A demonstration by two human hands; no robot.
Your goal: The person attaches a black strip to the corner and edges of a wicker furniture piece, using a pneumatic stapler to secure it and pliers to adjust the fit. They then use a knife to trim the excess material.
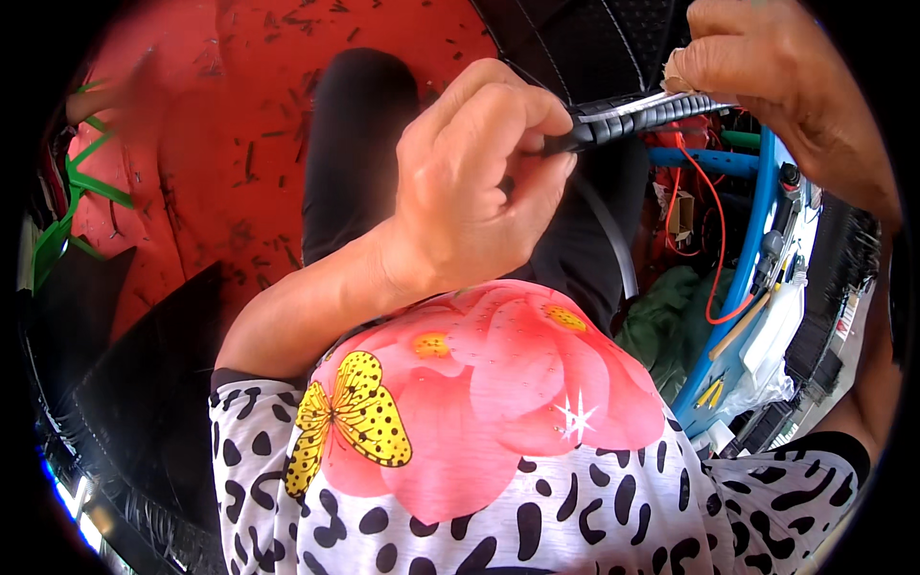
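- Floor, red and strewn with dark bits, lies at left beyond the dark trouser leg.
- Left hand has its fingers pinched shut on the near end of the cable, a black bundle in ribbed spiral wrap held high at centre.
- Cable looks light, springy and grippy; the wrapped stretch seems the best hold.
- Right hand clamps its far end, fingers closed.
- Blue frame and red wire sit below.

black spiral-wrapped cable | near-horizontal | pinched at both ends, above lap
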